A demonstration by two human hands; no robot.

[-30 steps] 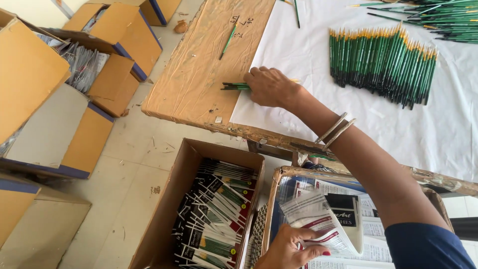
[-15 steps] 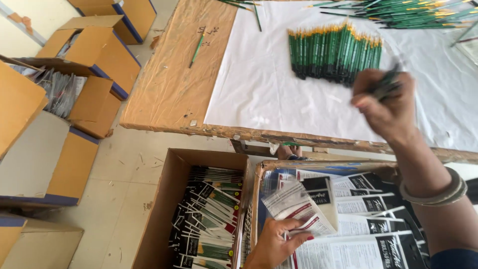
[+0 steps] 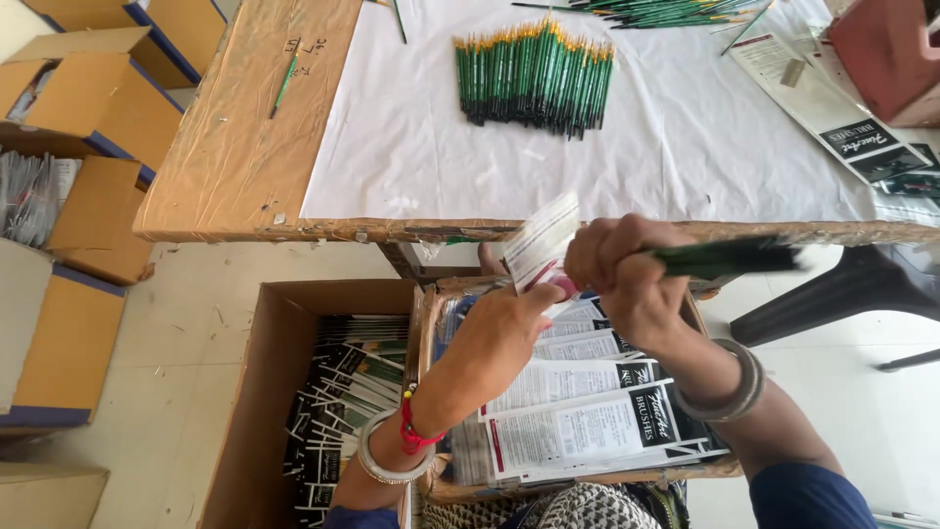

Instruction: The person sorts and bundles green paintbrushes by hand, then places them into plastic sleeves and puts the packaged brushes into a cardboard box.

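Left hand point(image 3: 509, 328) pinches a thin, floppy printed sleeve point(image 3: 541, 240) by its lower end; right hand point(image 3: 627, 269) grips light, stiff green-handled brushes point(image 3: 725, 258) mid-handle.

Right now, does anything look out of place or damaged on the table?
One green brush lies alone on the bare brown part of the table, apart from the neat brush bundle on the white sheet. The table's front edge looks chipped and ragged. Nothing is spilled.

Pale tile floor point(image 3: 186, 323), wood table point(image 3: 235, 147)
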